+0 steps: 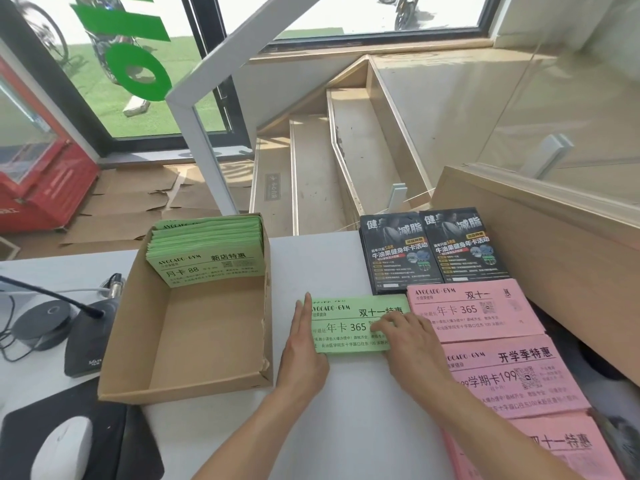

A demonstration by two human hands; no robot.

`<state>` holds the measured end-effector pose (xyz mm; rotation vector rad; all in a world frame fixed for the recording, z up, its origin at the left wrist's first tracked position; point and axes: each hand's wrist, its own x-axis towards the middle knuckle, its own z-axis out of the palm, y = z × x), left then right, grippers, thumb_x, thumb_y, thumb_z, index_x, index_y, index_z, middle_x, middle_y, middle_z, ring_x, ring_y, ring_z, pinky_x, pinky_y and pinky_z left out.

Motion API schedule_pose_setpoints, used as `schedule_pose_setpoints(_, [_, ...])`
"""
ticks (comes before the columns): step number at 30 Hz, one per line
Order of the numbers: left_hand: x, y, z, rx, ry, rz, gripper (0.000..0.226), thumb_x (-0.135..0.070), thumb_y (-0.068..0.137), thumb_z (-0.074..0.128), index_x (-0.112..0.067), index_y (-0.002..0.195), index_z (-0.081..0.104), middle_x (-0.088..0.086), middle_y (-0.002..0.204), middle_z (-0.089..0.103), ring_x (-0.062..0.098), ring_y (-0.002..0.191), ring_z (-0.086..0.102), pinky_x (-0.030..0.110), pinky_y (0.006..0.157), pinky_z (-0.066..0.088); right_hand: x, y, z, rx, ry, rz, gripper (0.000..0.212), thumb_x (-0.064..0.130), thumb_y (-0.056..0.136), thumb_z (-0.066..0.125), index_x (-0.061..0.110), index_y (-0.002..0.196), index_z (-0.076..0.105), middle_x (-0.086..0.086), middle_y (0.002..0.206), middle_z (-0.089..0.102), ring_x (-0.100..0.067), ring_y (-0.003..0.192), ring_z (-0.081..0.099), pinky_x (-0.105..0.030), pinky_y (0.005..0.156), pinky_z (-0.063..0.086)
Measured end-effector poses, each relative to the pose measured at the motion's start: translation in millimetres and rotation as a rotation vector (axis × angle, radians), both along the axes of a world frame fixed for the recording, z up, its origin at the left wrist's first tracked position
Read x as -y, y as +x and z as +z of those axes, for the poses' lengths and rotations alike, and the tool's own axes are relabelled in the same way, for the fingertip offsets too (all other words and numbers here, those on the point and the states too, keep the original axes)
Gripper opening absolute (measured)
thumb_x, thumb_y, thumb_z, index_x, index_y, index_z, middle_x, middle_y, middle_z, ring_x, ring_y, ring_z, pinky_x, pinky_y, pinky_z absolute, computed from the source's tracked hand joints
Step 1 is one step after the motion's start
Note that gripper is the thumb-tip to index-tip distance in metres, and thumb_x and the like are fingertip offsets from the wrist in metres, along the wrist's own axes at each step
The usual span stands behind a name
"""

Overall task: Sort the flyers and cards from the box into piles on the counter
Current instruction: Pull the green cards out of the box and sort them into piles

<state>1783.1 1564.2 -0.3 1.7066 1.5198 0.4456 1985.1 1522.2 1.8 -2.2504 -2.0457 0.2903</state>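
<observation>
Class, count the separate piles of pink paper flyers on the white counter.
3, in a column at the right: far pink pile beside the black flyers, middle pink pile, near pink pile at the frame's bottom edge. More may lie out of view.

One open brown cardboard box [194, 341] sits near the white counter's [322, 265] left edge, holding one stack of green paper flyers [207, 251] at its far end. One stack of green flyers [349, 325] lies on the counter just right of the box. Two stacks of dark glossy flyers [393, 254] [464, 247] sit side by side at the far edge. Three piles of pink paper flyers [474, 313] [512, 375] [554, 448] run along the right edge. Two bare hands [304, 344] [408, 337] show. At the left edge are one black desk microphone base [85, 344], one round black puck [41, 320], one white mouse [62, 448] and one black mouse pad [114, 434].
</observation>
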Motion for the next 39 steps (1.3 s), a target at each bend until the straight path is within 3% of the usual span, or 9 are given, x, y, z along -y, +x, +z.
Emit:
schedule_pose_setpoints(5, [-3, 1, -3, -0.004, 0.001, 0.004, 0.108, 0.007, 0.08, 0.056, -0.038, 0.159, -0.004, -0.007, 0.169, -0.002, 0.005, 0.146, 0.021, 0.0, 0.082, 0.025, -2, -5, 9, -0.056, -0.01, 0.034, 0.048, 0.032, 0.085, 0.07, 0.036, 0.131, 0.055, 0.014, 0.13, 0.051, -0.014, 0.123, 0.045, -0.03, 0.109, 0.027])
schedule_pose_setpoints(11, [-6, 4, -5, 0.039, -0.061, 0.063, 0.116, -0.006, 0.076, 0.075, -0.031, 0.16, -0.002, -0.004, 0.169, 0.005, 0.003, 0.153, 0.002, 0.009, 0.107, 0.013, -6, -14, 12, -0.09, -0.027, 0.082, 0.043, 0.041, 0.088, 0.067, 0.037, 0.129, 0.053, 0.014, 0.131, 0.047, -0.012, 0.123, 0.041, -0.029, 0.111, 0.027])
schedule_pose_setpoints(15, [10, 7, -1, 0.033, 0.026, 0.017, 0.122, -0.011, 0.081, 0.072, -0.036, 0.152, -0.023, -0.007, 0.165, -0.023, 0.006, 0.151, -0.023, 0.028, 0.125, 0.001, -7, -13, 12, -0.082, -0.047, 0.08, 0.049, 0.042, 0.089, 0.065, 0.036, 0.135, 0.049, 0.014, 0.136, 0.042, -0.012, 0.127, 0.038, -0.028, 0.11, 0.029])
schedule_pose_setpoints(17, [25, 10, 1, 0.03, 0.141, -0.044, 0.116, -0.014, 0.085, 0.069, -0.039, 0.149, -0.024, -0.017, 0.162, -0.028, 0.001, 0.147, -0.03, 0.027, 0.124, -0.004, -6, -13, 10, -0.098, -0.081, 0.096, 0.052, 0.046, 0.087, 0.066, 0.037, 0.134, 0.047, 0.015, 0.135, 0.042, -0.012, 0.126, 0.037, -0.028, 0.106, 0.032])
schedule_pose_setpoints(21, [45, 0, -7, -0.12, 0.214, -0.156, 0.092, -0.029, 0.094, 0.061, -0.034, 0.158, -0.005, -0.021, 0.163, -0.014, 0.001, 0.151, -0.018, 0.025, 0.125, -0.003, -5, -11, 7, -0.111, -0.1, 0.107, 0.051, 0.048, 0.086, 0.066, 0.037, 0.132, 0.047, 0.016, 0.134, 0.041, -0.012, 0.126, 0.037, -0.03, 0.105, 0.033])
schedule_pose_setpoints(26, [42, -15, -16, -0.227, 0.191, -0.28, 0.071, -0.031, 0.092, 0.06, -0.029, 0.155, 0.029, -0.015, 0.164, 0.015, 0.007, 0.152, 0.003, 0.029, 0.122, 0.022, -5, -13, 4, -0.084, -0.076, 0.099, 0.045, 0.043, 0.088, 0.064, 0.037, 0.13, 0.049, 0.015, 0.133, 0.043, -0.013, 0.122, 0.039, -0.03, 0.102, 0.035])
schedule_pose_setpoints(30, [41, -15, -13, -0.231, 0.216, -0.26, 0.067, -0.031, 0.094, 0.059, -0.03, 0.154, 0.031, -0.015, 0.163, 0.019, 0.005, 0.151, 0.006, 0.025, 0.115, 0.032, -6, -13, 4, -0.084, -0.066, 0.077, 0.042, 0.032, 0.087, 0.07, 0.037, 0.125, 0.054, 0.014, 0.128, 0.048, -0.014, 0.119, 0.043, -0.031, 0.096, 0.038])
schedule_pose_setpoints(34, [49, -13, -20, -0.234, 0.21, -0.286, 0.071, -0.026, 0.094, 0.059, -0.024, 0.157, 0.026, -0.009, 0.167, 0.011, 0.012, 0.155, -0.001, 0.033, 0.122, 0.024, -4, -13, 4, -0.122, -0.045, 0.062, 0.044, 0.02, 0.084, 0.074, 0.034, 0.123, 0.058, 0.013, 0.126, 0.051, -0.015, 0.118, 0.046, -0.032, 0.094, 0.04])
schedule_pose_setpoints(39, [56, -15, -12, 0.029, 0.085, -0.185, 0.069, -0.028, 0.095, 0.064, -0.031, 0.155, 0.031, -0.018, 0.166, 0.008, 0.002, 0.153, 0.002, 0.031, 0.125, 0.015, 0, -18, 5, -0.101, -0.084, 0.046, 0.049, 0.024, 0.082, 0.072, 0.034, 0.127, 0.052, 0.012, 0.132, 0.046, -0.017, 0.124, 0.042, -0.035, 0.1, 0.039])
